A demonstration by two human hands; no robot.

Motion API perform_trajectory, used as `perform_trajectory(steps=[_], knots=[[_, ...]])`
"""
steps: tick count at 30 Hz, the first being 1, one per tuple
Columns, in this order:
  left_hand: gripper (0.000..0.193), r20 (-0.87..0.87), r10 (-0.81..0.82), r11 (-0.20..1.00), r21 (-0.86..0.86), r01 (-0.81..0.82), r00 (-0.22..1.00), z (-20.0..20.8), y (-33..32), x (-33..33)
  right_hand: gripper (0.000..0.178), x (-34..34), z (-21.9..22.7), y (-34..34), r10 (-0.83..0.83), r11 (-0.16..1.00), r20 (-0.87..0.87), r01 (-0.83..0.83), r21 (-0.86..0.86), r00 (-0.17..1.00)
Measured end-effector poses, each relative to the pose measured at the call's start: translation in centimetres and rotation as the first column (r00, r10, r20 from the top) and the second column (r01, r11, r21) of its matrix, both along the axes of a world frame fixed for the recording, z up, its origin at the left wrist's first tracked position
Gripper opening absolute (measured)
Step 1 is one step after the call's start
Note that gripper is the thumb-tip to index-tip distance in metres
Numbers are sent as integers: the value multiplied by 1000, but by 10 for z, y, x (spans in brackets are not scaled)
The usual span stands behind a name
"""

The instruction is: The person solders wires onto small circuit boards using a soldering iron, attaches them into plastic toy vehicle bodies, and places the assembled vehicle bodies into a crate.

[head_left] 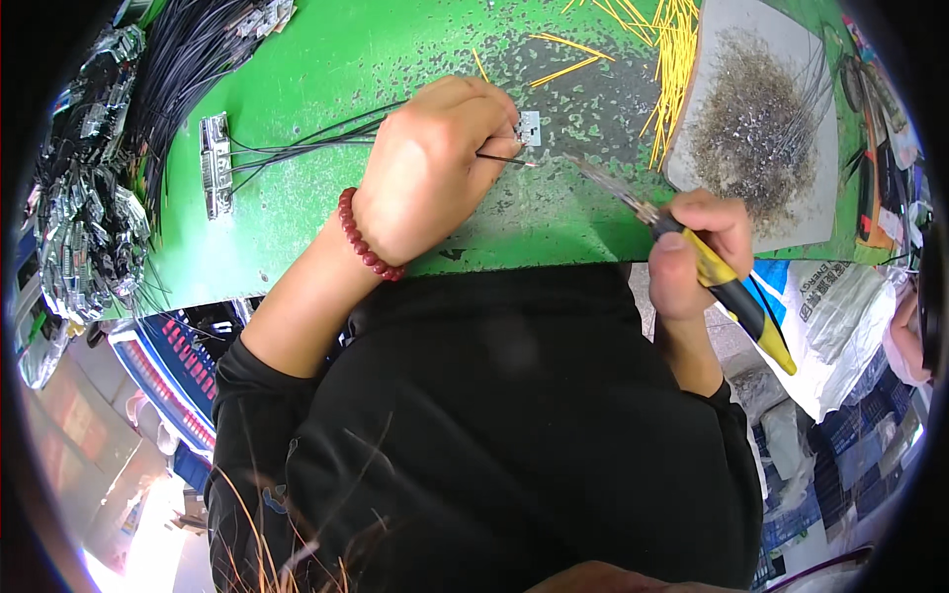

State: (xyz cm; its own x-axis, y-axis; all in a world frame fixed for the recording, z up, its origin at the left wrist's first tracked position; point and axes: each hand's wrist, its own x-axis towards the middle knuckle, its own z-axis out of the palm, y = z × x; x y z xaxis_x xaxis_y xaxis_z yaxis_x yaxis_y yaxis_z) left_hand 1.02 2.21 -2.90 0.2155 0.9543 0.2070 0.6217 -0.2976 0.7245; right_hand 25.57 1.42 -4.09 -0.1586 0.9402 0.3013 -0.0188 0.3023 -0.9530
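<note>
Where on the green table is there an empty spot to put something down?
The barest patch of the green table lies between the bundle of black wires and the left hand. Another strip runs along the near edge, below the metal clip. It is crowded on the right, with yellow sticks, the grey pad and the right hand holding the soldering iron.

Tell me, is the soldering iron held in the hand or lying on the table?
Held. The right hand grips the soldering iron, its tip pointing toward the black wire.

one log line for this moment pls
left hand: pinches thin black wire by small metal part | right hand: grips soldering iron, tip near wire end | surface: green bench
</note>
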Motion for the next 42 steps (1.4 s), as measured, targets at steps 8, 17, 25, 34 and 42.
perform_trajectory(steps=[8, 17, 25, 34, 42], knots=[[10, -12, -4, 1000, 15, 4, 1000, -2, 2, 1, 24, -13, -6, 5, 8, 1000, 122, -9, 10, 993], [9, -14, -9, 1000, 10, 9, 1000, 0, 2, 2, 23, -15, -1, 6, 81, 997, 217, -78, -24, 973], [10, -18, -13, 1000, 13, 13, 1000, -1, 3, 2, 22, -16, -2, 8, 55, 998, 231, -43, -55, 972], [10, -13, -8, 1000, 17, 8, 1000, -2, 2, 1, 25, -15, -8, 7, -6, 1000, 121, 5, 9, 993], [11, -13, -19, 1000, 18, 19, 1000, -2, 2, 2, 24, -14, -6, 8, 3, 1000, 161, -1, -16, 987]])
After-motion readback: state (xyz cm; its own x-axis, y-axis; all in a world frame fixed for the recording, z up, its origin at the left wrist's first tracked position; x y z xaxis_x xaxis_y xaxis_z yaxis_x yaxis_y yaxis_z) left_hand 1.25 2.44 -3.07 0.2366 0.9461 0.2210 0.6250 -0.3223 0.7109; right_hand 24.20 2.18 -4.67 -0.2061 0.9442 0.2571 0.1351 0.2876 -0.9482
